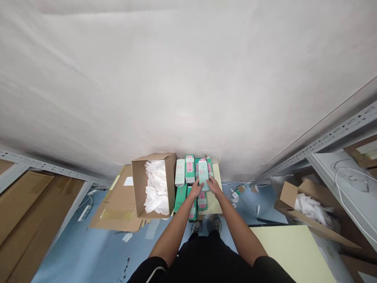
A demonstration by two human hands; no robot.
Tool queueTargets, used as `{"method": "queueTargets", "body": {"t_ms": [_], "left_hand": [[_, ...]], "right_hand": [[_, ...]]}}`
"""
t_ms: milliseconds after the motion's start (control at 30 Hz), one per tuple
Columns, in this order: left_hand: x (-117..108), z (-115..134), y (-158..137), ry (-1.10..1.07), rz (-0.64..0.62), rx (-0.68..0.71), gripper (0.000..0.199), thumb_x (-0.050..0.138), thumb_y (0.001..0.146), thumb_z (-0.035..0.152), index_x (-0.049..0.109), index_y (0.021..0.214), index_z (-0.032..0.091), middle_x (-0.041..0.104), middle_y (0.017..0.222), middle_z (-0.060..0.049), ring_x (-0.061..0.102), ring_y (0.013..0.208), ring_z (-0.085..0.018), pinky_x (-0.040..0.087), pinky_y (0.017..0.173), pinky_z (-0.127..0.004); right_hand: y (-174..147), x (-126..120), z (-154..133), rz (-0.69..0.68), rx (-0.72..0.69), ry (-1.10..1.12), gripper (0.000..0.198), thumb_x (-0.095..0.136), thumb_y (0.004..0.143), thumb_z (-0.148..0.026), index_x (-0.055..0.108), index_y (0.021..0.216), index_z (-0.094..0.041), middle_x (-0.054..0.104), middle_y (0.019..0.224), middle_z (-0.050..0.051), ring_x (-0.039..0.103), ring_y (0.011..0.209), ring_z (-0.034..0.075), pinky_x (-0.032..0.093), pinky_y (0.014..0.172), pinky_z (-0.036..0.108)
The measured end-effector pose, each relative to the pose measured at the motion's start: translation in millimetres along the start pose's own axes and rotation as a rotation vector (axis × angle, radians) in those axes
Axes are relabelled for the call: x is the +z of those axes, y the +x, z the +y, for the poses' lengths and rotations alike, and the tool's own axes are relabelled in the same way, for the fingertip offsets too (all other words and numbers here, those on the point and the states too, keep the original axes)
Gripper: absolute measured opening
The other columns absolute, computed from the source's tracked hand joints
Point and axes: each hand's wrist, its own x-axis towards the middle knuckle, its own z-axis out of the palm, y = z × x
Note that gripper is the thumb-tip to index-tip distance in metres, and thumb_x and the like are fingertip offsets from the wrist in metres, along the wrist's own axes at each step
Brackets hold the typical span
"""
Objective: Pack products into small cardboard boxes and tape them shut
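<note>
Both my hands grip a pale mint box (203, 173), long and narrow, above a group of other boxes. My left hand (196, 188) is closed on its lower left side, and my right hand (213, 184) on its lower right side. Beneath and around it lie several green boxes with pink panels, among them a green-and-pink box (190, 167) at the back and another green box (180, 197) nearer me. A whitish box (179, 171) stands left of these. The held box partly hides the ones under it.
An open cardboard carton (171, 184) with white wrapping stands left of the boxes, beside flattened cardboard (114, 204). A pale yellow board (216, 200) lies under the boxes. Shelving flanks both sides. At right sits another open carton (312, 220). Scraps and a power strip (85, 212) lie on the floor.
</note>
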Motion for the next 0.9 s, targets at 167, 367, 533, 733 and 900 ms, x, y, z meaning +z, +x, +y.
{"method": "queueTargets", "body": {"t_ms": [167,367,533,733,900], "left_hand": [[-8.9,-4.6,-14.7,-0.014,-0.03,0.038,0.078,0.066,0.089,0.054,0.049,0.158,0.02,0.062,0.15,-0.013,0.051,0.145,-0.034,0.042,0.119,-0.053],[8.5,-1.0,-25.8,0.023,-0.141,0.171,0.07,0.059,0.095,0.048,0.046,0.159,0.024,0.047,0.164,-0.009,0.039,0.154,-0.031,0.036,0.124,-0.047],[45.5,21.8,-50.2,0.083,-0.277,0.296,0.071,0.055,0.099,0.045,0.036,0.164,0.024,0.042,0.167,-0.008,0.023,0.161,-0.027,0.024,0.131,-0.043],[124.8,32.7,-93.7,-0.026,-0.557,0.275,0.076,0.059,0.097,0.05,0.035,0.165,0.026,0.039,0.169,-0.006,0.021,0.162,-0.027,0.024,0.131,-0.043],[214.0,30.1,-149.6,-0.055,-0.805,0.213,0.08,0.064,0.095,0.054,0.035,0.165,0.03,0.044,0.166,-0.005,0.033,0.158,-0.029,0.027,0.13,-0.047]], "right_hand": [[-29.8,9.9,-1.8,0.103,0.003,0.111,0.054,0.067,0.081,-0.056,0.07,0.123,-0.022,0.075,0.123,0.011,0.07,0.114,0.03,0.056,0.102,0.046],[-71.4,-0.8,-17.3,0.326,-0.029,0.045,0.06,0.063,0.085,-0.065,0.069,0.128,-0.024,0.076,0.12,0.011,0.071,0.113,0.032,0.056,0.102,0.048],[-122.1,-21.4,-29.2,0.571,-0.123,0.087,0.06,0.066,0.085,-0.058,0.064,0.135,-0.024,0.072,0.132,0.012,0.068,0.122,0.032,0.052,0.11,0.049],[-204.7,-67.6,-23.2,0.878,-0.193,0.198,0.058,0.072,0.085,-0.055,0.066,0.133,-0.023,0.071,0.136,0.011,0.064,0.128,0.032,0.051,0.111,0.049],[-295.3,-121.9,-0.5,1.097,-0.228,0.285,0.053,0.073,0.086,-0.053,0.068,0.131,-0.025,0.072,0.134,0.01,0.064,0.126,0.03,0.052,0.109,0.048]]}}
